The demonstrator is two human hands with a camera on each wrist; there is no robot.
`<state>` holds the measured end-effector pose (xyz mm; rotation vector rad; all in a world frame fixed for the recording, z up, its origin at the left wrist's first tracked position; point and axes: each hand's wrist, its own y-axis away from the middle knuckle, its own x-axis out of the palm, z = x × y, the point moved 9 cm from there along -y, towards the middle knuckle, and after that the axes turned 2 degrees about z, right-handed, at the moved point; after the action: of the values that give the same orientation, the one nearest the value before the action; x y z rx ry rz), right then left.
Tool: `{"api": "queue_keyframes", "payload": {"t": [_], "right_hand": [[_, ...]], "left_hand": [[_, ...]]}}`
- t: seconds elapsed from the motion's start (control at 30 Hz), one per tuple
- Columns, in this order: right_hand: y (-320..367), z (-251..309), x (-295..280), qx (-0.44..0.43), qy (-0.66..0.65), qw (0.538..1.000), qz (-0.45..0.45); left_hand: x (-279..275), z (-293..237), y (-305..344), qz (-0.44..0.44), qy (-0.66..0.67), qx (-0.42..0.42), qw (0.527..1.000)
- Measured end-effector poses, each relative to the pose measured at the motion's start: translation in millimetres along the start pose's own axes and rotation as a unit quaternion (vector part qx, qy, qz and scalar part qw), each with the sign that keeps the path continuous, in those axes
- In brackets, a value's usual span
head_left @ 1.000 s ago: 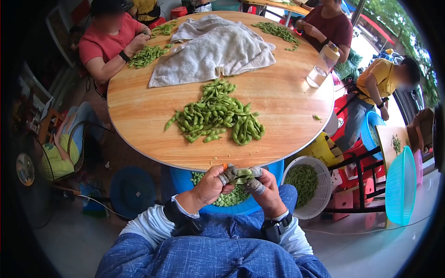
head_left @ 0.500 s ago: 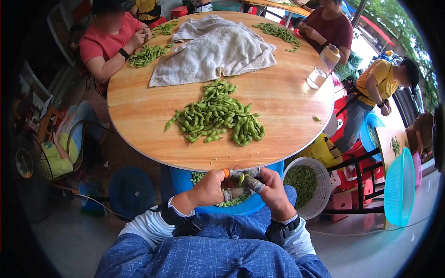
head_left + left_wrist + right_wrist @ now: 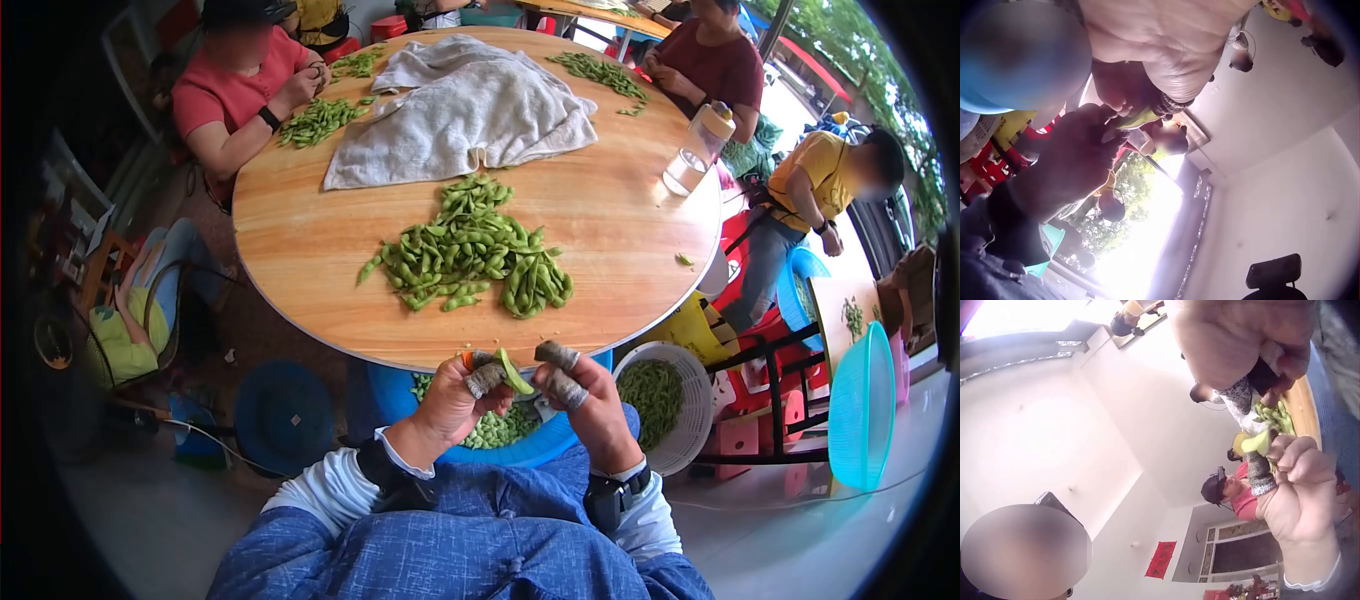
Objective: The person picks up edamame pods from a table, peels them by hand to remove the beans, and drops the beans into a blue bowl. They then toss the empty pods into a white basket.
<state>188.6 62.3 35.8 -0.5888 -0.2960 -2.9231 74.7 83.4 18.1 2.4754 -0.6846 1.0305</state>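
Note:
Above the blue basin (image 3: 540,443), my left hand (image 3: 440,405) pinches a green edamame pod (image 3: 515,372) between its cloth-wrapped thumb and finger. The pod sticks out toward the right hand; the right wrist view shows its pale green side (image 3: 1256,444). My right hand (image 3: 597,412) is just right of the pod, apart from it, its thumb and forefinger wrapped in grey cloth. Its other fingers curl inward near a small dark patch (image 3: 1263,378); I cannot tell whether they hold something. Shelled green beans (image 3: 497,430) lie in the basin below.
A heap of pods (image 3: 465,245) lies on the round wooden table (image 3: 310,270), with a grey-white towel (image 3: 460,115) behind it. A bottle (image 3: 698,150) stands at the right edge. Beside my knee is a white basket (image 3: 698,425) of pods. Other people sit around.
Both hands were together at a pod; now they have drawn apart, with the pod in the left hand's fingers. The right hand's wrapped fingers have come away from it.

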Motion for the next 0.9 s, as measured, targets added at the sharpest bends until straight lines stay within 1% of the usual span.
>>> {"api": "queue_keyframes", "payload": {"t": [0.1, 0.2, 0.3, 0.4, 0.43, 0.47, 0.5, 0.53, 0.57, 0.6, 0.63, 0.67, 0.73, 0.83, 0.9], "right_hand": [[12, -5, 12, 0.030, -0.011, 0.999, 0.029], [13, -9, 13, -0.013, -0.023, 0.999, 0.031], [12, -12, 2, -0.043, -0.024, 0.999, 0.016], [14, -4, 4, -0.053, 0.018, 0.998, 0.017], [14, -2, 3, -0.052, 0.036, 0.998, 0.021], [13, 0, 4, -0.051, 0.053, 0.997, 0.025], [12, 2, 6, -0.046, 0.076, 0.996, 0.029], [12, 4, 9, -0.041, 0.098, 0.994, 0.031], [12, 4, 10, -0.035, 0.121, 0.991, 0.034], [11, 4, 12, -0.033, 0.118, 0.992, 0.040], [10, 3, 14, -0.032, 0.116, 0.992, 0.045], [10, 3, 16, -0.030, 0.113, 0.992, 0.050], [12, 4, 15, -0.039, 0.124, 0.990, 0.048], [15, 5, 14, -0.044, 0.167, 0.985, 0.026], [17, 6, 11, -0.061, 0.214, 0.975, 0.009]], "left_hand": [[-2, 1, -2, -0.014, -0.005, 0.023, 1.000], [-2, 2, -1, -0.023, -0.037, 0.037, 0.998], [2, 4, 3, 0.023, -0.046, 0.020, 0.998], [1, -6, 1, 0.006, -0.193, 0.043, 0.980], [7, -19, 2, 0.007, -0.322, 0.098, 0.942], [17, -34, 4, 0.007, -0.444, 0.151, 0.883], [28, -47, 7, 0.008, -0.558, 0.199, 0.806], [41, -42, 6, 0.107, -0.630, 0.169, 0.750], [34, -29, 3, 0.127, -0.572, 0.096, 0.805], [27, -16, 0, 0.145, -0.507, 0.022, 0.850], [23, -2, 0, 0.161, -0.436, -0.052, 0.884], [24, 0, 0, 0.159, -0.393, -0.069, 0.903], [28, 7, 1, 0.155, -0.303, -0.106, 0.934], [17, 22, 4, 0.147, -0.288, -0.178, 0.929], [17, 23, 1, 0.150, -0.287, -0.140, 0.936]]}}
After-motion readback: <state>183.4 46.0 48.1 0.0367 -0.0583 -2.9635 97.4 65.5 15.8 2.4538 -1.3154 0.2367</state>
